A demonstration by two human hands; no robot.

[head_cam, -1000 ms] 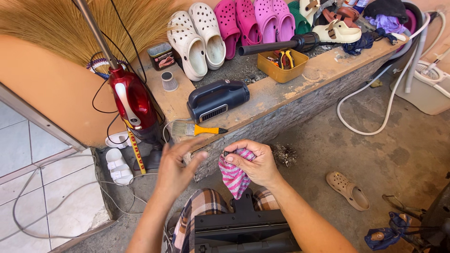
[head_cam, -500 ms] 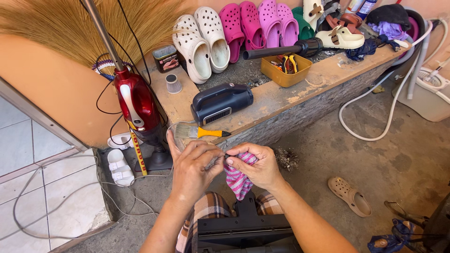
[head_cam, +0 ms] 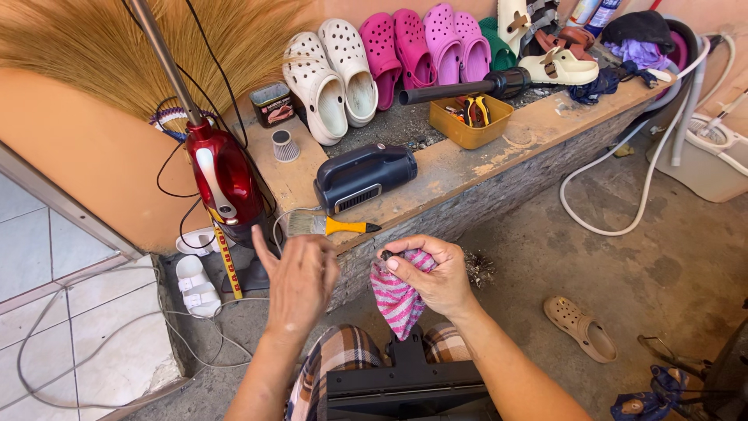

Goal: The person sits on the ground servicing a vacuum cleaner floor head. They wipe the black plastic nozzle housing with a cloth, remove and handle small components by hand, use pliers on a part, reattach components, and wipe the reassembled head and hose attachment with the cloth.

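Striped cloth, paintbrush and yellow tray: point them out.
striped cloth (head_cam: 396, 298), head view, middle of the hanging fold.
paintbrush (head_cam: 343, 227), head view, yellow handle.
yellow tray (head_cam: 475, 133), head view, front wall.

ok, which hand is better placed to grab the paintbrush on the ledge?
Left, probably. The left hand is open, holds nothing and sits just below the paintbrush. The right hand is busy gripping the striped cloth and lies further along the ledge.

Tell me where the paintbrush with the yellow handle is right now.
The paintbrush lies at the front edge of the ledge, just below the dark blue case and just above the left hand.
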